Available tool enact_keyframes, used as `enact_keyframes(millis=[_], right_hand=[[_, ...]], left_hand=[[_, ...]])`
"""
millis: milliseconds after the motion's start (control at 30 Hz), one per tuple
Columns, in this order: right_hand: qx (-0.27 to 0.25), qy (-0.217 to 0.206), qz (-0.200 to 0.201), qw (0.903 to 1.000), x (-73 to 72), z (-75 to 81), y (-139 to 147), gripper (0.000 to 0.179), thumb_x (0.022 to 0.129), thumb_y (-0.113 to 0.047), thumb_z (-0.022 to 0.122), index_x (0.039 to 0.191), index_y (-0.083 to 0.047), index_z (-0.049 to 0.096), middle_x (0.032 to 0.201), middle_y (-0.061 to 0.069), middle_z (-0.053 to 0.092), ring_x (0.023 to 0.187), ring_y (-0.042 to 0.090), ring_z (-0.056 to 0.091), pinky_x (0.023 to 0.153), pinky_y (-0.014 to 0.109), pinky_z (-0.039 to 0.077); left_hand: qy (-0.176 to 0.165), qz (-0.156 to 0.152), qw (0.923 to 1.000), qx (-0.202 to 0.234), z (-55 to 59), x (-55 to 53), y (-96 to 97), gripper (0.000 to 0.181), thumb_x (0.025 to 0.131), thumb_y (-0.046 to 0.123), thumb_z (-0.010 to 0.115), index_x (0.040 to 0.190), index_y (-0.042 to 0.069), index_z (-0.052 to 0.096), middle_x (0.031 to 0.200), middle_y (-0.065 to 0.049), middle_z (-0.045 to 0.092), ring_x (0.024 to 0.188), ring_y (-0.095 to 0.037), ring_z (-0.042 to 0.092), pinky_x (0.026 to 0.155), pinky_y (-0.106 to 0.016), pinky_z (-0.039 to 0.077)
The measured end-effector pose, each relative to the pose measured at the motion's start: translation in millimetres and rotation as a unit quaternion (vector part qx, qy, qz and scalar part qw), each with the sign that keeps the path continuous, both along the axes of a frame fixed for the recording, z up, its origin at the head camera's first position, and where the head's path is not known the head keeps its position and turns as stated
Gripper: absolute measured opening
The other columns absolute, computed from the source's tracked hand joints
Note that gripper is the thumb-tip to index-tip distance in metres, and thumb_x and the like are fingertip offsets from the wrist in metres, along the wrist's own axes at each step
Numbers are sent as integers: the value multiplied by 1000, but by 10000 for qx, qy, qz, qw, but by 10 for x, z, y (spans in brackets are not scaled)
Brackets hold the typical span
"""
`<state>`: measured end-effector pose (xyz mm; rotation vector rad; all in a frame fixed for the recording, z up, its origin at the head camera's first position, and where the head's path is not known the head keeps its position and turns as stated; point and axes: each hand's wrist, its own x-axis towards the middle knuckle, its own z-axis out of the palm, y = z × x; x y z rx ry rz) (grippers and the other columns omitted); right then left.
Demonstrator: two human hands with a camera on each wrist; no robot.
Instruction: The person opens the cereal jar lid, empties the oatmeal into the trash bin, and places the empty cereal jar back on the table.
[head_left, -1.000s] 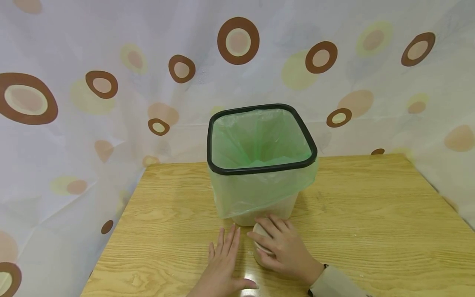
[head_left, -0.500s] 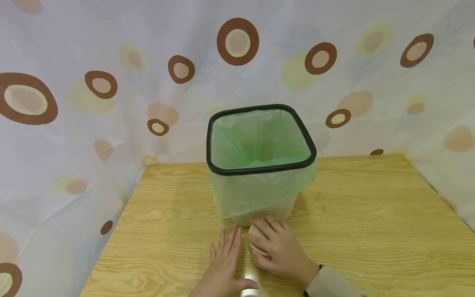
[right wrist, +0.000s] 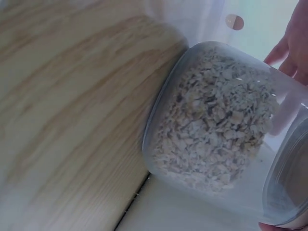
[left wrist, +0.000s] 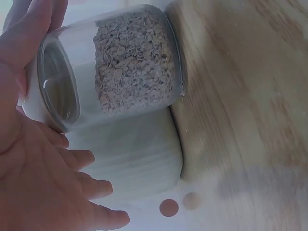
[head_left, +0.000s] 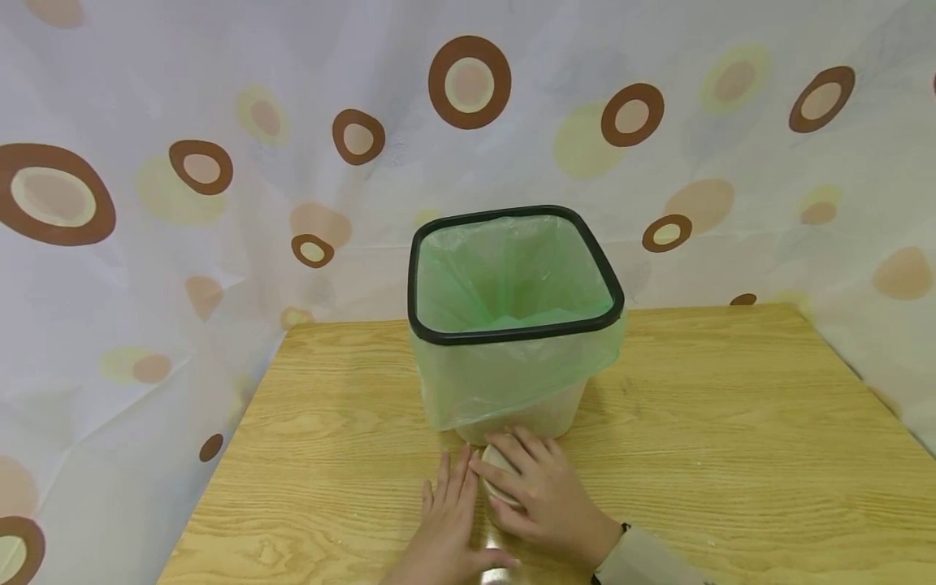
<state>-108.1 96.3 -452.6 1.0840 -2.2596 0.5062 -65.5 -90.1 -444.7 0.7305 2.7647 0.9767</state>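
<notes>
A clear jar with a pale lid, partly filled with oat flakes point(left wrist: 134, 62), stands on the table close in front of the bin. My right hand point(head_left: 544, 500) holds it from above, with the fingers spread across the lid point(head_left: 500, 473) and the thumb on the near side. Just left of the jar is my left hand point(head_left: 449, 520), its fingers straight and its thumb stretched out to the right. In the right wrist view the jar point(right wrist: 211, 120) looks upright against the table, and left-hand fingers show behind it. Whether the left fingertips touch the jar, I cannot tell.
A pale waste bin with a black rim point(head_left: 512, 331) and a green liner bag point(head_left: 512, 374) stands right behind the jar. The wood-grain table point(head_left: 717, 455) ends at a patterned sheet point(head_left: 409, 187) at the back and sides. A shiny round thing point(head_left: 497, 575) lies at the bottom edge.
My right hand and the jar have shifted a little to the left, towards my left hand. The left hand has moved slightly right. The bin stays put.
</notes>
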Motion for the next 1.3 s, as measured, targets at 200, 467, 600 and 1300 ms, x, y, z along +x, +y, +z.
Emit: enact_keyframes(millis=[200, 467, 600, 1300], right_hand=[[-201, -18, -37, 9998, 18, 14, -45, 40, 100, -41, 43, 123, -21, 68, 126, 11, 59, 111, 34, 56, 81, 51, 48], [-525, -3, -338, 9980, 69, 51, -144, 38, 84, -29, 57, 119, -21, 70, 121, 17, 60, 107, 35, 56, 76, 52, 49], [-558, -95, -503, 9971, 79, 43, -178, 35, 86, -30, 57, 117, -20, 71, 120, 17, 60, 104, 35, 56, 73, 51, 49], [-363, -176, -1079, 9933, 130, 28, -287, 42, 87, -43, 56, 115, -16, 72, 111, 24, 58, 95, 39, 55, 76, 52, 49]], left_hand=[[-307, 111, 9984, 455, -58, -20, 43, 115, 76, 47, 75, 150, -10, 8, 156, -30, 4, 139, -55, -3, 97, -78, 11], [-1104, 339, 9723, 2035, -154, -57, 138, 111, 81, 31, 78, 150, -7, 0, 155, -30, 13, 140, -43, 20, 106, -63, 24], [-1402, 411, 9527, 2665, -186, -80, 190, 107, 81, 22, 78, 151, -3, 1, 154, -26, 18, 137, -39, 30, 106, -56, 31], [108, 1499, 9559, 2522, -286, -139, 330, 83, 69, 9, 84, 135, -9, 36, 126, -24, 56, 111, -38, 58, 91, -45, 49]])
